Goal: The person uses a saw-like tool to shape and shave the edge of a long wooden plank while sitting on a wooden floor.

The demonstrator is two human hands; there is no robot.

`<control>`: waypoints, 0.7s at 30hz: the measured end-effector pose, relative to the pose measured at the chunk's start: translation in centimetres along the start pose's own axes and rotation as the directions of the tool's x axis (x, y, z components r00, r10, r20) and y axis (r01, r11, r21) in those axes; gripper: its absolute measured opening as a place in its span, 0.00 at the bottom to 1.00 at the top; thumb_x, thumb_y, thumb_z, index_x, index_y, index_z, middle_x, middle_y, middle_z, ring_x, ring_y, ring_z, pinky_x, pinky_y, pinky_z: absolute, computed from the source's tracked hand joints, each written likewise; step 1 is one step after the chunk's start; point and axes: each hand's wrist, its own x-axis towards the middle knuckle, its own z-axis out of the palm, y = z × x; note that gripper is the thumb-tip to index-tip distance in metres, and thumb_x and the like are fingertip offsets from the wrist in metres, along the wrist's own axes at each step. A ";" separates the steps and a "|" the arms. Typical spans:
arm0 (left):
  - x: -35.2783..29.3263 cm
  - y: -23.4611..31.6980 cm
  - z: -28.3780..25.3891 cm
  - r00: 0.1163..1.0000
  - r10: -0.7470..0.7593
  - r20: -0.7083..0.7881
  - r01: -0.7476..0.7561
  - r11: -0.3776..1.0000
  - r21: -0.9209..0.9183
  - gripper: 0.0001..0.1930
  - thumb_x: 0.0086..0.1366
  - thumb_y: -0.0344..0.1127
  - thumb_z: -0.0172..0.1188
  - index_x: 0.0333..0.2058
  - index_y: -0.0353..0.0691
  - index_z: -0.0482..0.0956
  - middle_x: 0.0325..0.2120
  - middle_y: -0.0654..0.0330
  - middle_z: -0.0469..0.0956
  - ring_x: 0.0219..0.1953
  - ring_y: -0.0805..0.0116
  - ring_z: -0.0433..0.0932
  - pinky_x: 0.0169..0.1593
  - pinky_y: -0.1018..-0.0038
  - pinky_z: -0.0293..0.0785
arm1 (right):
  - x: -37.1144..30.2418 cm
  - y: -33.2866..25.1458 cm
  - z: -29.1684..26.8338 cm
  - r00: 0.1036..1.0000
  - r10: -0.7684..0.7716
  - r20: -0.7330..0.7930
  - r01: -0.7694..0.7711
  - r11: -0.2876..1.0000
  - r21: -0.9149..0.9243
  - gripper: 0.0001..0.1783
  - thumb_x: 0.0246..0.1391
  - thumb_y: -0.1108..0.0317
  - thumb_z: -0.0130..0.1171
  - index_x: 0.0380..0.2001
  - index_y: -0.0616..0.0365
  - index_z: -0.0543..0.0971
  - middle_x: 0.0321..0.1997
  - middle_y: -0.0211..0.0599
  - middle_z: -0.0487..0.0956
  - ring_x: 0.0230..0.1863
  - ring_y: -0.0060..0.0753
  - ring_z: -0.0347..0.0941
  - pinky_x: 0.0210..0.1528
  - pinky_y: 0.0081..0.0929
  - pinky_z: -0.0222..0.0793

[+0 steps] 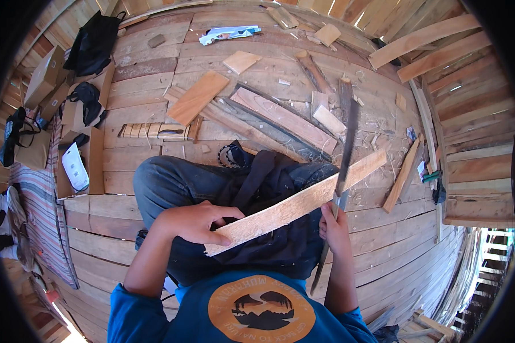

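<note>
My left hand [197,223] pinches the near left end of a flat, pale wooden board [274,217], which slants up to the right above my lap. Its broad face looks rough. My right hand [334,228] is closed round a long, narrow knife [349,143] with a dark, slightly curved blade, like a machete. The blade points away from me and crosses in front of the board towards its far right end. Below my fist a thin dark length of the same tool runs down. Whether its edge touches the wood, I cannot tell.
Dark cloth [260,188] covers my crossed legs. Ahead lie a reddish plank [283,117], an orange-brown board [198,97], a stick [313,71] and shavings on the plank floor [149,91]. Open cartons [97,163] stand left, beside a striped mat [43,211]. A plank wall [478,171] rises right.
</note>
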 end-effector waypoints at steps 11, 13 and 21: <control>-0.2 0.4 0.2 0.997 -0.078 0.014 0.077 0.993 0.086 0.28 0.58 0.46 0.69 0.54 0.39 0.75 0.25 0.58 0.82 0.27 0.64 0.80 0.34 0.73 0.70 | 1.7 1.7 0.4 0.980 -0.128 -0.150 0.146 0.983 0.113 0.10 0.57 0.65 0.64 0.36 0.57 0.76 0.18 0.22 0.70 0.10 0.10 0.57 0.11 0.14 0.50; -0.6 0.4 0.0 0.988 -0.155 0.008 0.155 0.986 -0.058 0.26 0.58 0.45 0.69 0.53 0.40 0.75 0.24 0.59 0.82 0.28 0.66 0.81 0.35 0.74 0.71 | 1.4 1.3 -0.1 0.969 -0.145 -0.201 0.177 0.973 0.150 0.09 0.57 0.67 0.65 0.35 0.57 0.75 0.17 0.21 0.69 0.10 0.11 0.57 0.11 0.15 0.50; -0.4 1.5 0.1 0.956 -0.152 -0.252 0.152 0.988 -0.017 0.24 0.59 0.38 0.67 0.52 0.40 0.73 0.27 0.59 0.83 0.28 0.65 0.81 0.37 0.73 0.73 | 1.4 -0.3 -3.4 0.886 -0.324 -0.332 0.397 0.899 0.183 0.07 0.57 0.70 0.63 0.36 0.57 0.76 0.16 0.21 0.69 0.10 0.12 0.58 0.12 0.15 0.50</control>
